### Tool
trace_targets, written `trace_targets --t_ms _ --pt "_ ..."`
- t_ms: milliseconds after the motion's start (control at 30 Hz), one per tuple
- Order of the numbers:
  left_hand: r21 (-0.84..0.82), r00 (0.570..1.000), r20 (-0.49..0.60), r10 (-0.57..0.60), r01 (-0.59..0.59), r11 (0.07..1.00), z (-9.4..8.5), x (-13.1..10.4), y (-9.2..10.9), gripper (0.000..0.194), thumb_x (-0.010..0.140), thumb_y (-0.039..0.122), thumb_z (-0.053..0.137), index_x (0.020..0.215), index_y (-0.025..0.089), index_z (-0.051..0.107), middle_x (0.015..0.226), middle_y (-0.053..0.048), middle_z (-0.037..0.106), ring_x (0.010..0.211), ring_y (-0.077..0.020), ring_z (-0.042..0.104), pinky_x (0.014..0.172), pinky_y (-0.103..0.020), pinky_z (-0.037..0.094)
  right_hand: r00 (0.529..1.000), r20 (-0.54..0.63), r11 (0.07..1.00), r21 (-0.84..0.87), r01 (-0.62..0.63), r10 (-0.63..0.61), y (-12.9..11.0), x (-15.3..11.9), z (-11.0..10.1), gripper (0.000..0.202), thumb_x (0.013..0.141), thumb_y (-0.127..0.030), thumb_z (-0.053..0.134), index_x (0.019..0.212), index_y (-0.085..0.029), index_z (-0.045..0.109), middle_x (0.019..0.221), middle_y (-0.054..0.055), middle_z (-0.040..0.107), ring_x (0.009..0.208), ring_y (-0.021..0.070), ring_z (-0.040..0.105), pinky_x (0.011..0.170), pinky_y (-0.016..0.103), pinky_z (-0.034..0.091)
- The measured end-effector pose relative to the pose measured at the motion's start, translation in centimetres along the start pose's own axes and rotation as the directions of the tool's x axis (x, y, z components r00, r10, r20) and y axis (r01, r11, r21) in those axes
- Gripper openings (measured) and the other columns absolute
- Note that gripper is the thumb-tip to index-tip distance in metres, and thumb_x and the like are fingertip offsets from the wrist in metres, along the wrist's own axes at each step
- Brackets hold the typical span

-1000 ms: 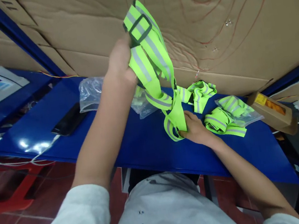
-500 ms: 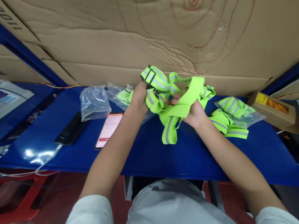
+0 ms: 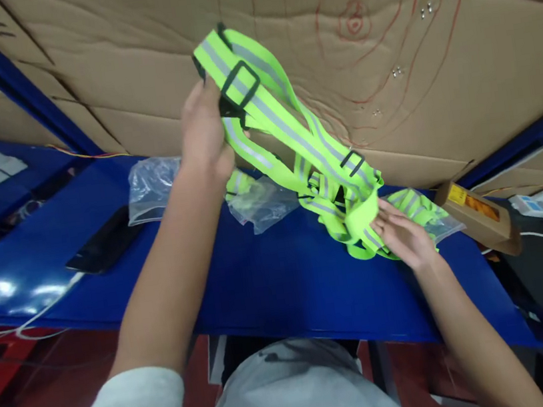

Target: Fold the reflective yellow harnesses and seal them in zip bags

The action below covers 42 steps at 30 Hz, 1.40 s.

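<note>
A neon yellow-green reflective strap harness (image 3: pixel 286 127), with grey stripes and black buckles, stretches diagonally between my hands above the table. My left hand (image 3: pixel 204 135) is closed around its upper left end, beside a large black buckle. At the lower right, my right hand (image 3: pixel 405 235) grips the bunched straps, its fingers fairly straight along their edge and its thumb hidden. Behind that hand, another bundle of yellow-green straps (image 3: pixel 412 204) lies partly in a clear bag. More yellow-green straps (image 3: pixel 239 184) sit in a clear plastic bag (image 3: pixel 264 204) near the middle.
On the blue table (image 3: pixel 273 284) at the left lie a crumpled clear bag (image 3: pixel 150 187) and a black phone (image 3: pixel 105 243) with a white cable. A small cardboard box (image 3: pixel 478 215) stands at the right. A tall cardboard sheet (image 3: pixel 156 65) rises along the back.
My left hand has moved up and left, and my right hand to the right and down. Between them, the bunched harness has been pulled out lengthwise. My left arm now covers the lit phone.
</note>
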State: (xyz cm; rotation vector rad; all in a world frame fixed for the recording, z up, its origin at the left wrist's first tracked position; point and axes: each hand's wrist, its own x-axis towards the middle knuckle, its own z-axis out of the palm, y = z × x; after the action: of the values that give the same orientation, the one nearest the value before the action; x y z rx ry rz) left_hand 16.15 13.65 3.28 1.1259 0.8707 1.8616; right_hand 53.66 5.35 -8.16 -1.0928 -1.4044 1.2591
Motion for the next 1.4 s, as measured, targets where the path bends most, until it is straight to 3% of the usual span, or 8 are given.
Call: trace_targets --t_ms 100,167,300,433,600,833,1200,1400 --pt "0.198 0.974 0.065 0.219 -0.227 0.953 1.4 -2.0 2.7 0.022 0.101 0.038 0.06 0.085 0.022 0.06 0.076 0.002 0.06 0.076 -0.0132 0.053 0.067 -0.026 0.045 0.953 -0.247 0.982 -0.112 0.149 -0.173 -1.1 0.0 -0.1 0.037 0.09 -0.042 0.068 0.124 -0.028 0.068 0.132 0.009 0.07 0.126 0.0293 0.067 0.113 0.057 0.051" --pt "0.455 0.918 0.287 0.273 -0.381 0.805 2.5 -3.7 4.1 0.026 0.097 0.036 0.066 0.077 0.021 0.061 0.073 0.0 0.058 0.074 -0.0151 0.054 0.072 -0.03 0.044 0.888 -0.317 0.936 -0.231 0.267 -0.332 -3.4 -0.3 1.4 0.034 0.095 -0.041 0.066 0.127 -0.029 0.068 0.131 0.007 0.069 0.128 0.0283 0.065 0.115 0.057 0.049" --pt "0.691 0.775 0.624 0.1 -0.607 0.393 4.3 -7.1 6.0 0.017 0.097 0.036 0.064 0.094 0.021 0.071 0.082 -0.002 0.069 0.087 -0.0218 0.067 0.084 -0.033 0.048 0.777 0.033 0.665 -0.495 0.559 -0.629 -9.6 -0.1 6.7 0.057 0.096 -0.042 0.069 0.149 -0.032 0.053 0.151 0.007 0.057 0.137 0.0281 0.058 0.115 0.052 0.049" --pt "0.667 0.696 0.713 0.082 -0.71 0.224 4.9 -9.0 6.4 0.023 0.102 0.032 0.056 0.118 0.025 0.071 0.097 -0.003 0.076 0.097 -0.0217 0.072 0.088 -0.031 0.051 0.793 0.223 0.59 -0.562 0.58 -0.567 -13.4 2.0 10.0 0.073 0.087 -0.049 0.078 0.152 -0.026 0.051 0.161 0.009 0.049 0.148 0.0311 0.047 0.122 0.051 0.041" --pt "0.554 0.609 0.79 0.075 -0.76 0.34 4.8 -8.3 5.0 0.029 0.102 0.025 0.054 0.125 0.029 0.071 0.115 -0.004 0.077 0.11 -0.0227 0.069 0.096 -0.034 0.05 0.863 0.353 0.685 -0.528 0.502 -0.361 -13.3 4.6 9.4 0.031 0.094 -0.036 0.066 0.121 -0.023 0.072 0.122 0.004 0.075 0.115 0.0257 0.069 0.108 0.046 0.05" --pt "0.436 0.569 0.822 0.012 -0.644 0.629 3.7 -5.9 2.4 0.042 0.088 0.042 0.077 0.125 0.025 0.066 0.135 -0.009 0.066 0.129 -0.0297 0.058 0.112 -0.041 0.04 0.799 0.354 0.545 -0.592 0.593 -0.485 -11.4 5.7 8.5 0.053 0.078 -0.013 0.059 0.13 -0.022 0.057 0.134 0.008 0.066 0.126 0.0259 0.061 0.11 0.043 0.047" --pt "0.416 0.578 0.814 0.06 -0.652 0.634 3.9 -5.5 0.1 0.026 0.081 0.021 0.072 0.105 0.021 0.063 0.117 -0.006 0.069 0.112 -0.0241 0.063 0.099 -0.033 0.044 0.736 0.44 0.362 -0.666 0.652 -0.515 -10.4 6.6 8.4 0.074 0.073 -0.006 0.052 0.146 -0.02 0.048 0.141 0.014 0.059 0.135 0.0297 0.054 0.115 0.048 0.043" --pt "0.469 0.585 0.81 -0.042 -0.603 0.646 3.3 -4.9 -0.8 0.021 0.083 0.03 0.072 0.1 0.02 0.063 0.106 -0.005 0.07 0.099 -0.0232 0.064 0.09 -0.033 0.045 0.792 0.43 0.264 -0.779 0.568 -0.434 -9.3 7.5 8.3 0.069 0.073 -0.005 0.047 0.139 -0.019 0.06 0.123 0.015 0.062 0.122 0.0343 0.057 0.105 0.053 0.047"
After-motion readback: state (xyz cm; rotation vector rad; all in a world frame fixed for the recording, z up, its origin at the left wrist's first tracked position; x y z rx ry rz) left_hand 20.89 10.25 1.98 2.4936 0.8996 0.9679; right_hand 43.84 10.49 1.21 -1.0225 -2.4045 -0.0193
